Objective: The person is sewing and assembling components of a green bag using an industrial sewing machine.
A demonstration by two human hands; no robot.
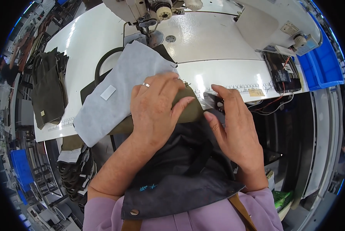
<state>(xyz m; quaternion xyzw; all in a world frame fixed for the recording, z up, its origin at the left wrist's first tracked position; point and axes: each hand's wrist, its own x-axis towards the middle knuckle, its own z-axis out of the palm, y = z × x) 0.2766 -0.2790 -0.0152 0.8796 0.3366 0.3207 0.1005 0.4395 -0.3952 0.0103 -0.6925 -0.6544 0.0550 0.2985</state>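
A sewing workshop, seen from a worker's seat.
An industrial sewing machine [149, 11] stands on a white worktable [218, 50]; cut fabric pieces [47, 88] are stacked far left, blue bins [322, 65] right.

Brightly and evenly lit from overhead. Strong white glare on the glossy tabletop [218, 77], in streaks near the sewing machine [149, 11] and beside the pale grey fabric [114, 92]. Soft, short shadows under the left hand [155, 109] and right hand [234, 127]. Sharp in the centre, dark apron [180, 173] low in detail. Heavy fisheye bending toward the rim, straight edges curved, black corners, blue fringing along the circle's border. Slightly soft toward the outer margins.
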